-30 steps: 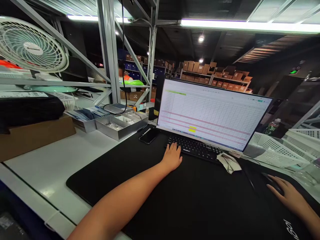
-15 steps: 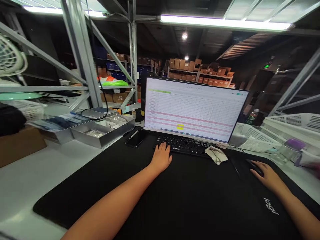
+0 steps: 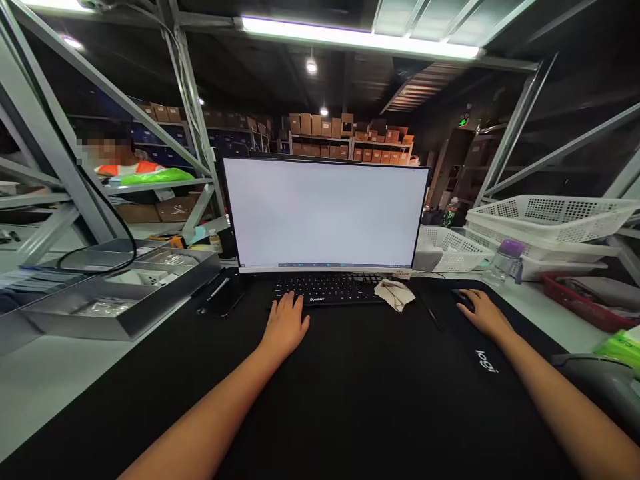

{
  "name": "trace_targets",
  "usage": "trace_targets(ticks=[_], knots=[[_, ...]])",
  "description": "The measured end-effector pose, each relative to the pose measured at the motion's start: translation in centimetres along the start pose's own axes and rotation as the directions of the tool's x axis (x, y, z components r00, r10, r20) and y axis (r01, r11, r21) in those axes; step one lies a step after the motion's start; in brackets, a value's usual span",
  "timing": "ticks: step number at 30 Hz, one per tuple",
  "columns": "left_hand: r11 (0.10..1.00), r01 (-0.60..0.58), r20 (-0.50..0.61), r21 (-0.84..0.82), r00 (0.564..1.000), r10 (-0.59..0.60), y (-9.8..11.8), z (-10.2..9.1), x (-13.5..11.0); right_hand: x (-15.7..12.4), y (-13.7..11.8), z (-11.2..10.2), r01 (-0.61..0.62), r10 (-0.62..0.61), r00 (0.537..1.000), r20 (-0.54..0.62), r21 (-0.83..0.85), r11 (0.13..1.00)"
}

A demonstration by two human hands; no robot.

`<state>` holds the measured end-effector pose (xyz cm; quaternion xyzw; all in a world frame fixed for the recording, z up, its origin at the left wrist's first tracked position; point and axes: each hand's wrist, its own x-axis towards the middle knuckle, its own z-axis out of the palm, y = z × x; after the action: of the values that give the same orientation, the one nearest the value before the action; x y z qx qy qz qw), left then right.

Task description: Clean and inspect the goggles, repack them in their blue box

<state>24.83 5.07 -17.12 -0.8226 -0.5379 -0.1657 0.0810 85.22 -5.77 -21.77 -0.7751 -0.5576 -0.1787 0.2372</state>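
My left hand (image 3: 285, 327) lies flat with its fingers out on the left end of a black keyboard (image 3: 335, 288). My right hand (image 3: 483, 313) is curved over a black computer mouse (image 3: 463, 300) on the right of a black desk mat (image 3: 345, 393). Behind the keyboard stands a monitor (image 3: 325, 213) with an almost blank white screen. A crumpled piece of whitish paper or cloth (image 3: 395, 295) covers part of the keyboard's right end. A dark phone (image 3: 221, 298) lies left of the keyboard, and a thin black pen-like stick (image 3: 430, 310) lies between paper and mouse.
Grey trays (image 3: 135, 317) with small bagged items stand on the left. White perforated baskets (image 3: 550, 217), a clear jar with a purple lid (image 3: 503, 263) and a red basket (image 3: 585, 307) stand on the right. A person in an orange vest (image 3: 125, 167) is beyond the metal frame.
The screen has gone from a spreadsheet with coloured rows to nearly blank white. My view has turned right, so things appear farther left. Both hands stay at keyboard and mouse.
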Motion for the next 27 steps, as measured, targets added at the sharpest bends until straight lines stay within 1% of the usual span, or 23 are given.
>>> trace_targets(ticks=[4, 8, 13, 16, 20, 27], knots=[[1.0, 0.028, 0.017, 0.0, 0.999, -0.028, 0.2, -0.2, -0.2, 0.2, 1.0, 0.7, 0.007, -0.007, 1.0, -0.002, 0.004, 1.0], [1.0, 0.02, 0.028, -0.007, 0.999, -0.02, 0.4, -0.4, -0.4, 0.5, 1.8, 1.2, 0.015, -0.014, 1.0, -0.011, 0.026, 1.0], [0.999, 0.009, 0.017, -0.053, 1.0, -0.008, 0.3, -0.5, -0.7, 0.7, 1.8, 1.0, -0.007, 0.005, 1.0, 0.024, 0.084, 0.996], [0.997, 0.008, 0.015, -0.076, 1.0, -0.007, 0.4, -0.6, -0.8, 0.8, 1.9, 0.9, -0.004, 0.001, 1.0, 0.019, 0.12, 0.993], [0.995, 0.016, 0.04, -0.098, 0.999, -0.012, 0.5, -0.6, -0.8, 0.9, 2.0, 1.0, -0.011, 0.01, 1.0, 0.005, 0.165, 0.986], [0.993, -0.007, 0.039, -0.119, 0.999, 0.011, 0.5, -0.5, -0.8, 0.7, 1.6, 0.6, -0.038, 0.035, 0.999, 0.018, 0.179, 0.983]])
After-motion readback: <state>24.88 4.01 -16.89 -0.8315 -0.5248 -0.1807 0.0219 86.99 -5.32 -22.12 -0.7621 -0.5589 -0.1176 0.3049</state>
